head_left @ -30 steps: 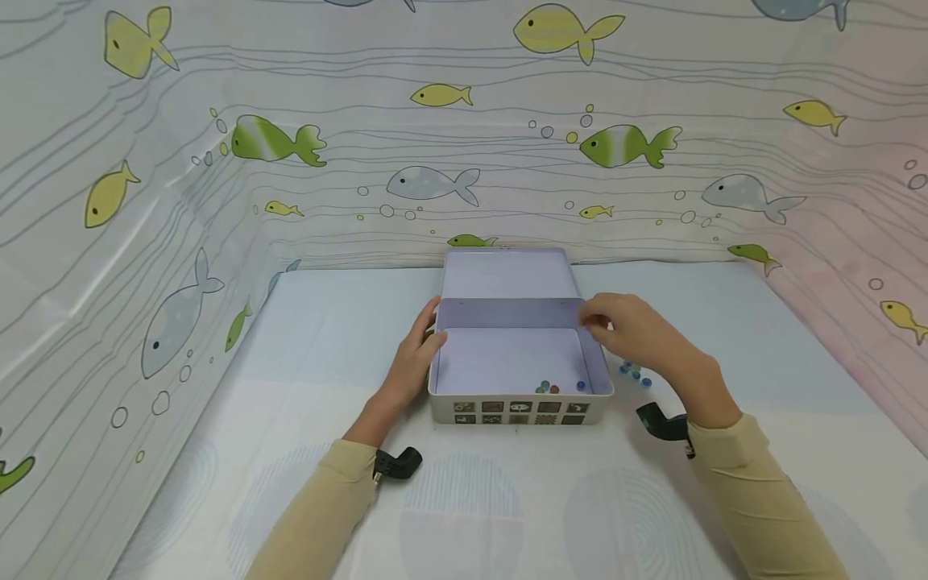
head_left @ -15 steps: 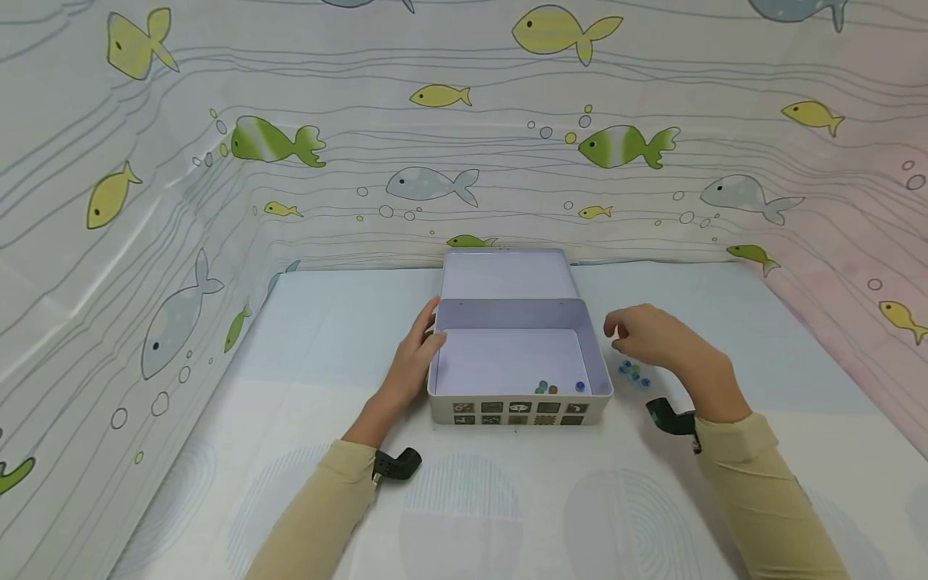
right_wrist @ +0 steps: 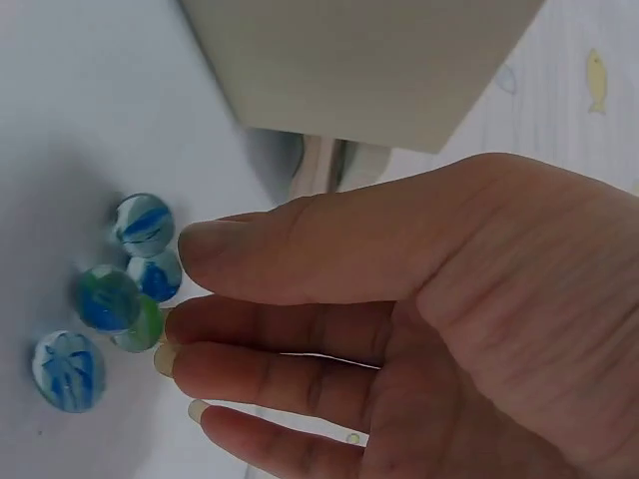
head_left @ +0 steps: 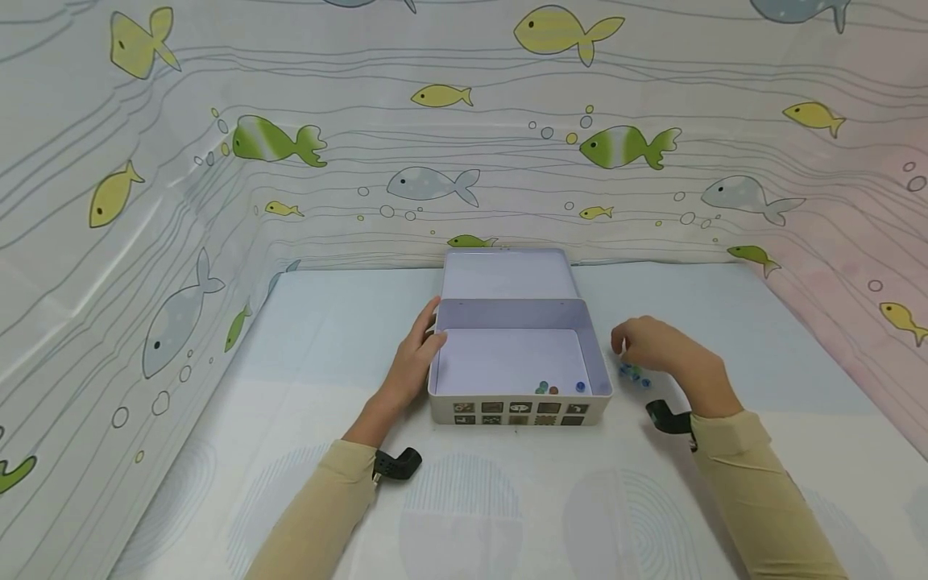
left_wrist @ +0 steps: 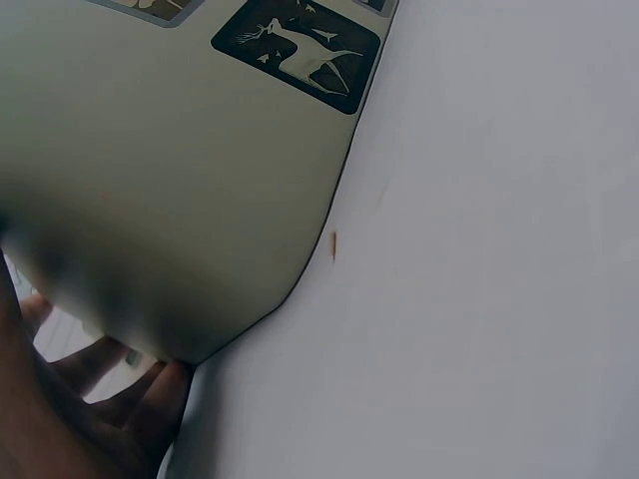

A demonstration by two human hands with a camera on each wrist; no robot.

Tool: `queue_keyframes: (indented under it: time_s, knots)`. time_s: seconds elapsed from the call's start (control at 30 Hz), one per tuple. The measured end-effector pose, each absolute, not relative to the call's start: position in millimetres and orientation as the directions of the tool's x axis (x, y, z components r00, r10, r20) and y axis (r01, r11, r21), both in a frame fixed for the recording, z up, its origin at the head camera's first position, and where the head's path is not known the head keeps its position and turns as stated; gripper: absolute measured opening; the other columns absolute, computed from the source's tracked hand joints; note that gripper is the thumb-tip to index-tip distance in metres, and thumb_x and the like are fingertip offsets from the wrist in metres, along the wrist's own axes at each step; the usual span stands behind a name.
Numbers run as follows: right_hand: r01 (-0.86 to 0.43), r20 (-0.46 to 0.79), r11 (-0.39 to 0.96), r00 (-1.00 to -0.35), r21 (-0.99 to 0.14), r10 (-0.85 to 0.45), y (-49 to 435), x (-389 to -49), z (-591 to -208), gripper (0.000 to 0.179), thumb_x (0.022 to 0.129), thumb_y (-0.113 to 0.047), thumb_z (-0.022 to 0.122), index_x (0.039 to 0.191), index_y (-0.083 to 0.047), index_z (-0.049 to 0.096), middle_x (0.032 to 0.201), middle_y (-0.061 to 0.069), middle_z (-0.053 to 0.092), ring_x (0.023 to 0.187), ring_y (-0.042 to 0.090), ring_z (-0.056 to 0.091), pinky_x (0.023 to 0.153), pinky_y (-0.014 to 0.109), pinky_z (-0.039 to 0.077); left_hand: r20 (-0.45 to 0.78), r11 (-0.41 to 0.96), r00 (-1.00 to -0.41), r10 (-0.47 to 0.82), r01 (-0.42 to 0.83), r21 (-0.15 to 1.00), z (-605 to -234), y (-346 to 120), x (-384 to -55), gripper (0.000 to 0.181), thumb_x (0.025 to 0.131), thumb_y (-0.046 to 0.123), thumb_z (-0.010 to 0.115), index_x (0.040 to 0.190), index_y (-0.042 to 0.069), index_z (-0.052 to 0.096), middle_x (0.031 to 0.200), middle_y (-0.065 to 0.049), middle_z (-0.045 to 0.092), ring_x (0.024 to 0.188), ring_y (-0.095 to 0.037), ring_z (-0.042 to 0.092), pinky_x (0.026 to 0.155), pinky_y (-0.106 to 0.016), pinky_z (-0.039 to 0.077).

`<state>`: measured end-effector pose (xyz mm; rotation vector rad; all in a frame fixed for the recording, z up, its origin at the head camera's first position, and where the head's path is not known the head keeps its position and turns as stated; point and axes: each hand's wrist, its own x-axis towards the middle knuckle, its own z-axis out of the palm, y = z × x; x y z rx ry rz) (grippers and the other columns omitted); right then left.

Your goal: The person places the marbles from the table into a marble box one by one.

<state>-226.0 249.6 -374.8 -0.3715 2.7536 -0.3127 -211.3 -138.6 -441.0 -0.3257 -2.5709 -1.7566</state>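
A pale metal box (head_left: 507,354) with a lilac inside stands with its hinged lid (head_left: 507,272) tipped back. My left hand (head_left: 408,370) grips the box's left wall, thumb at the rim and fingers along the outside. In the left wrist view, the fingers (left_wrist: 150,404) reach round the box's edge. Several glass marbles (head_left: 542,387) lie inside, near the front wall. To the right of the box, a cluster of blue and green marbles (right_wrist: 108,298) rests on the table. My right hand (head_left: 663,346) is beside them, its thumb and fingers apart, tips right at the cluster, holding none.
A pale tablecloth (head_left: 471,499) with faint circle patterns covers the table. Behind and at the sides rises a fish-printed sheet (head_left: 348,161). A black wrist camera (head_left: 669,419) is strapped to the right wrist, another camera (head_left: 399,464) to the left.
My right hand has moved from over the box's right wall out to the right and down to the marbles on the table. The left hand and the box have stayed put.
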Motion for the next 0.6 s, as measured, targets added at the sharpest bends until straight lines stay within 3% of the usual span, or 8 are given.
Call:
queue_keyframes:
  time_s: [0.4,0.6]
  knots:
    - [-0.220,-0.277,0.932,-0.912,-0.288,-0.301,256,-232,-388,0.012,0.086,-0.002,0.063,0.095,-0.006,0.071,0.095,0.012,0.067,0.079,0.022,0.056,0.067,0.033,0.048,0.119,0.341,-0.980,0.161,0.168,0.925,-439,-138,-211,0.060,0.103,0.035,0.041,0.158,0.039,0.018,0.162,-0.003,0.032,0.147,-0.030,0.036,0.116,-0.059,0.032]
    - [-0.224,-0.265,0.931,-0.916,-0.290,-0.302,256,-233,-388,0.009,0.086,-0.003,0.062,0.089,-0.007,0.069,0.089,0.008,0.065,0.078,0.021,0.056,0.066,0.032,0.047,0.115,0.345,-0.981,0.157,0.163,0.924,-439,-138,-211,0.060,0.103,0.035,0.042,0.158,0.042,0.018,0.161,-0.002,0.032,0.147,-0.029,0.036,0.117,-0.058,0.032]
